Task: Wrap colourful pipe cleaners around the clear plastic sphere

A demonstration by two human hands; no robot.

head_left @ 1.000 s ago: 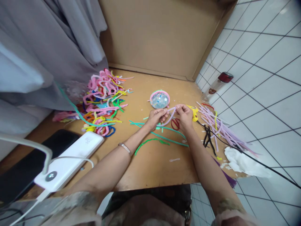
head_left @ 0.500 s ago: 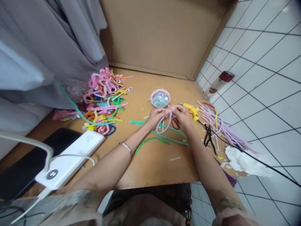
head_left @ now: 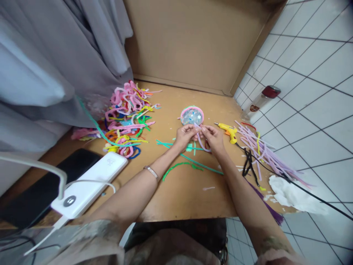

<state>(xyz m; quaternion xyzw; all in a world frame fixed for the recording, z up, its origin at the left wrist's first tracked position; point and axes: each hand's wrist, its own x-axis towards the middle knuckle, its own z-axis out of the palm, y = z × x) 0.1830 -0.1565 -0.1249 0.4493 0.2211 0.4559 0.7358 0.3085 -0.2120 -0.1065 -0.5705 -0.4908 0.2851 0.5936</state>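
Round swings the lilac stem (head_left: pixel 200 142) to the right, left hand (head_left: pixel 184 136) and right hand (head_left: pixel 214 138) pinching it! Shaping looks unfinished.

The lilac stem (head_left: pixel 202 147) looks soft and matt. The table (head_left: pixel 182 204) has a smooth, wood-like surface with a weak shine. The glue gun (head_left: pixel 231 133) seems to be of plastic, as does the smooth power bank (head_left: pixel 89 186). The curtain (head_left: pixel 93 44) is matt cloth, the bracelet (head_left: pixel 151 172) looks like shiny metal, and the wall tiles (head_left: pixel 317 59) are glossy.
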